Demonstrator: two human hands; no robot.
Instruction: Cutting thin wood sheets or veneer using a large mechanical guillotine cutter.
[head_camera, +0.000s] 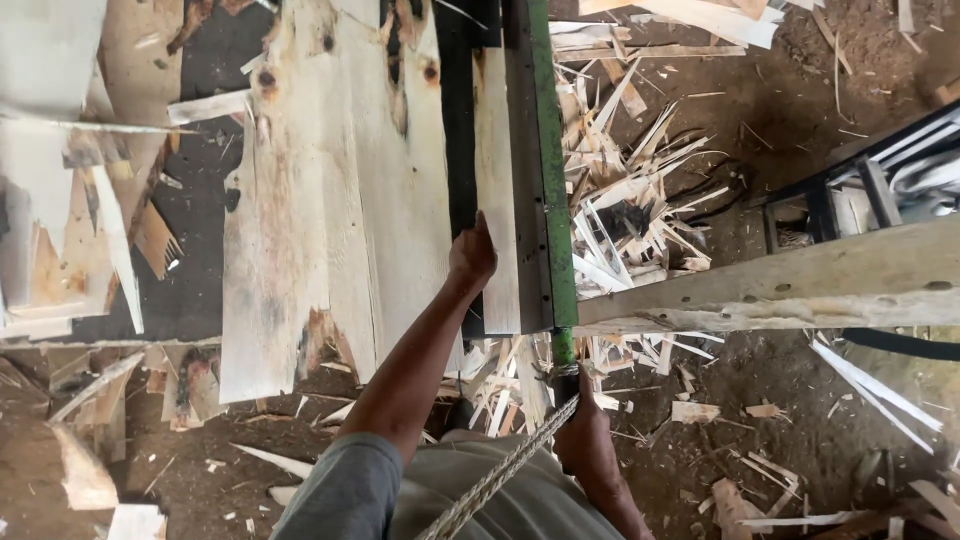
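Head view, left hand (471, 255) fingers hidden behind plank (497, 190), right hand (583, 425) seemingly clamped on rope (500, 480).

Narrow pale wooden board (497, 190): rough-sawn, lies flat and lengthwise on the desk, between a dark slot on its left and the green metal rail (546, 150) touching its right edge. Near end at desk edge. Green metal handle (563, 348): short round bar projecting below the rail's near end.
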